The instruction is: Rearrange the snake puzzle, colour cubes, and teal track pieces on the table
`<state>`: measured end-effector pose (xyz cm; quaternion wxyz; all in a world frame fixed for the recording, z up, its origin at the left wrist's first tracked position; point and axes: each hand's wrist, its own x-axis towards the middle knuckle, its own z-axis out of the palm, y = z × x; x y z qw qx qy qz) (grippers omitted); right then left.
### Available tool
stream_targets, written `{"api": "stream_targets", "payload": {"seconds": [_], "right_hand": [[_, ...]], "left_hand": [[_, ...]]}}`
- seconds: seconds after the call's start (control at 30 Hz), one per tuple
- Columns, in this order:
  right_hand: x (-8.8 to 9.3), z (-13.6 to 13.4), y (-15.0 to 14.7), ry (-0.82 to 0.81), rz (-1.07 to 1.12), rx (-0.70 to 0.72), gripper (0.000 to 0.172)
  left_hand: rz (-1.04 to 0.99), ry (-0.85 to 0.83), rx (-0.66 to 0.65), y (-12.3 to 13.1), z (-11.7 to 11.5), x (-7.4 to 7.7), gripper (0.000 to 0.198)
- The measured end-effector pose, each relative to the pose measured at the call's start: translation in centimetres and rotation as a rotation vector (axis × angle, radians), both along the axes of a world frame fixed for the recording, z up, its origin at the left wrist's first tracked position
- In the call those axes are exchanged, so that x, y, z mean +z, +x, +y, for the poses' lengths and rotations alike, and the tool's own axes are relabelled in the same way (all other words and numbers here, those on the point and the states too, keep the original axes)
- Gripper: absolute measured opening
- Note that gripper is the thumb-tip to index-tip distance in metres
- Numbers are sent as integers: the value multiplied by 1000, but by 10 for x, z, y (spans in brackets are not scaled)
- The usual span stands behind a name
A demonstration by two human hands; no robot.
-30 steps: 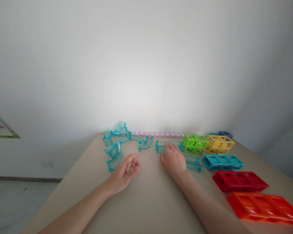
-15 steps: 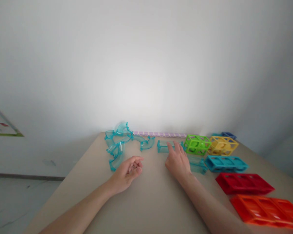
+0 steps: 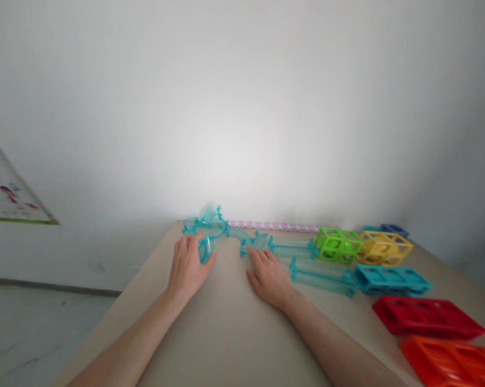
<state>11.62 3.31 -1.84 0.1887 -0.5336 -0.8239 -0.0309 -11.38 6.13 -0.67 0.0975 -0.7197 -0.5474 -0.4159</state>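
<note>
A person at a beige worktop is working both bare hands among clear teal track parts. The left hand is lying near the far left edge, its fingers and thumb closing narrowly around a curved piece and holding it on the surface. The right hand is resting flat and open, fingers spread wide, fingertips touching a second curve at mid-worktop.

Beyond the left hand, a cluster of curves is sitting at the far corner and appears to be running in a winding line toward the second curve. Whether any of those joints are pressed home cannot be told from this view.

Two straight pieces are lying to the right of the hands. The far tube is reaching from just beside the second curve toward a green cage cube. The near tube is pointing at a teal block, apart from the curves.

By the look of it, only that short winding run is coming together. The cubes and blocks are sitting in their own row down the right side, none of them touching the curves: green, then a yellow cage cube, the teal block, a red block and an orange block. A purple strip is lying along the far edge against the wall.
</note>
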Motion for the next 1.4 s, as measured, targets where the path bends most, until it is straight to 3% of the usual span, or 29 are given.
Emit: {"api": "stream_targets", "payload": {"seconds": [0.17,0.37,0.57,0.7,1.07,1.27,1.4], "right_hand": [[6,-9,2,-30,13,-2,45],[5,-10,0,-33,40,-65,41],[4,-11,2,-23,65,-75,45],[4,-12,4,-18,106,-74,29],[0,-5,3,-38,303,-126,10],[-6,-2,3,-42,419,-82,10],[-6,-2,3,-38,463,-48,9]], "left_hand": [[-43,-168,44,-9,12,-12,29],[-87,-197,12,-9,11,-13,24],[-114,-101,26,-11,11,-6,23],[-167,69,-24,-10,6,1,23],[-745,-27,-273,4,-2,-4,28],[-1021,-83,-313,10,-15,13,33],[-1146,-232,-456,20,-24,20,36]]}}
